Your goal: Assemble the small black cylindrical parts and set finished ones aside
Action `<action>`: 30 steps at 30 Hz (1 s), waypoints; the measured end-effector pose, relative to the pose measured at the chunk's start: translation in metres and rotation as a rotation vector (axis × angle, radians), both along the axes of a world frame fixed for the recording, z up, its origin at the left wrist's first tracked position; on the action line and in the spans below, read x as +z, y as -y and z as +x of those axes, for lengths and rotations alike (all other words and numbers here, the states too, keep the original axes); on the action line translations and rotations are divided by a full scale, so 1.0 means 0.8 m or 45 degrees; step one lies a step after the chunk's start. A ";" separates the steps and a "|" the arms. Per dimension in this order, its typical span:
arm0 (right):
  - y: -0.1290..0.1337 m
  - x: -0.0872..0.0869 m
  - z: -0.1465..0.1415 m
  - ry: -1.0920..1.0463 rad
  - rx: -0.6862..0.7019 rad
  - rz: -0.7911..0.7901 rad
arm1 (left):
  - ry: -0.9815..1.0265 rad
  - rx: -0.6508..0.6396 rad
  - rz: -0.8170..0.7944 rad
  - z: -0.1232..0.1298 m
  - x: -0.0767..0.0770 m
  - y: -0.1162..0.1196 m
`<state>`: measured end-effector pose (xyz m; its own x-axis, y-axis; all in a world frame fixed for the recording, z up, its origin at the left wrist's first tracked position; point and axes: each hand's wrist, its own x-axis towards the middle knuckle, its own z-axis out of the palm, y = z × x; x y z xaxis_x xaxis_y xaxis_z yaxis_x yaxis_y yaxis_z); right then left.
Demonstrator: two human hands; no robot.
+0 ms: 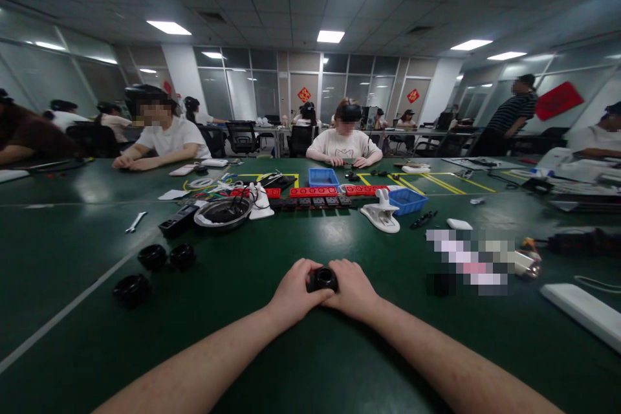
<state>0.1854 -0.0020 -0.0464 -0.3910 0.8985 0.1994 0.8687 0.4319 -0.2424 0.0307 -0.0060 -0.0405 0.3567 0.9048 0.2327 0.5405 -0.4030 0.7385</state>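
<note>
A small round black part with a hole in its top stands on the green table, between my two hands. My left hand is closed round its left side, the thumb across the near side. From the right, my right hand grips the same part, its fingers bent over the far side. The two thumbs meet in front of it. Three similar black round parts lie apart at the left.
A wrench, a black-rimmed round dish, a white clip stand, red strips and blue bins lie ahead. A white bar is at the right. People sit across the table.
</note>
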 end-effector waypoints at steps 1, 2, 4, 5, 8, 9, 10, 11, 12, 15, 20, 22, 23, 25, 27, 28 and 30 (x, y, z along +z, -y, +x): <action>-0.001 0.001 0.002 -0.026 0.046 -0.005 | 0.002 -0.032 0.000 -0.001 0.000 -0.002; -0.002 0.002 0.004 -0.058 0.104 -0.026 | 0.000 -0.069 0.000 -0.003 0.001 -0.004; -0.005 0.006 0.011 -0.117 0.226 -0.116 | -0.010 -0.145 0.002 -0.007 0.002 -0.007; -0.006 0.008 0.014 -0.137 0.277 -0.173 | -0.015 -0.178 0.004 -0.009 0.002 -0.009; -0.011 0.018 0.024 -0.174 0.416 -0.332 | -0.016 -0.259 0.000 -0.012 0.004 -0.011; -0.012 0.020 0.027 -0.185 0.464 -0.372 | -0.013 -0.281 -0.006 -0.012 0.004 -0.011; -0.014 0.022 0.030 -0.199 0.506 -0.402 | -0.009 -0.297 -0.011 -0.012 0.005 -0.011; -0.015 0.022 0.032 -0.218 0.536 -0.421 | -0.006 -0.307 -0.018 -0.012 0.005 -0.011; -0.016 0.023 0.034 -0.240 0.553 -0.434 | -0.005 -0.310 -0.024 -0.012 0.005 -0.011; -0.020 0.020 0.037 -0.303 0.571 -0.450 | 0.001 -0.315 -0.043 -0.012 0.005 -0.011; -0.023 0.016 0.036 -0.358 0.604 -0.469 | 0.010 -0.306 -0.053 -0.011 0.004 -0.012; -0.024 0.016 0.035 -0.369 0.587 -0.471 | 0.007 -0.295 -0.052 -0.010 0.004 -0.013; -0.024 0.015 0.035 -0.373 0.573 -0.470 | 0.009 -0.290 -0.052 -0.010 0.003 -0.013; -0.025 0.014 0.034 -0.379 0.543 -0.466 | 0.016 -0.283 -0.054 -0.010 0.002 -0.014; -0.025 0.012 0.033 -0.378 0.508 -0.460 | 0.022 -0.268 -0.057 -0.009 0.000 -0.014; -0.025 0.010 0.032 -0.369 0.482 -0.448 | 0.022 -0.258 -0.058 -0.009 -0.001 -0.014; -0.023 0.005 0.028 -0.323 0.390 -0.401 | 0.018 -0.224 -0.057 -0.007 -0.003 -0.013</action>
<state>0.2079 0.0164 -0.0422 -0.6205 0.7819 0.0598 0.6106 0.5295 -0.5889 0.0251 0.0048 -0.0428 0.5071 0.8384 0.1997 0.4540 -0.4568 0.7650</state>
